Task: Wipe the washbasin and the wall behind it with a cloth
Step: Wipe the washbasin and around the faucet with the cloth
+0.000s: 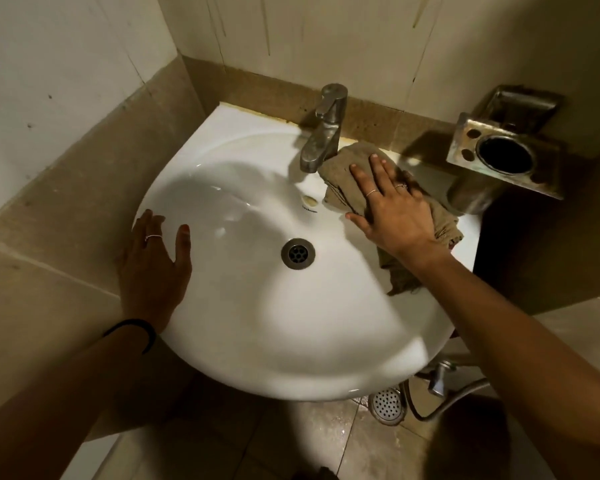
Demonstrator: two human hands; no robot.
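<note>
— White porcelain nearest us: the washbasin's [274,341] rounded front rim is bare, and so is the wide bowl up to the drain [298,254] at its middle. What sits below it?

— Under the front right edge, on the wet floor tiles, a round floor drain grate [386,406], with an angle valve [439,375] and a grey hose [444,403] just beside it.

— And the hands?

— The left hand [155,268] lies flat on the basin's left rim, fingers spread and holding nothing; a black band [142,332] circles that wrist. The right hand [394,209] presses flat, fingers apart, on a brown cloth [343,174] spread over the basin's right rear ledge. It is pressing the cloth, not gripping it.

— How far does the cloth reach?

— Its rear end touches the base of the metal tap [324,129]; its near end trails over the right rim into the bowl. The tap stands at the rear middle edge and blocks the way left along the ledge.

— Anything crowding the right side?

— A tarnished metal tumbler holder [506,157] juts from the wall [326,36] just past the basin's right rear corner, with a soap dish [520,102] above it.

— Behind?

— A tan tile band meets the rear edge. Above it the pale wall shows brown drip streaks. The left rear corner of the ledge is open.
</note>
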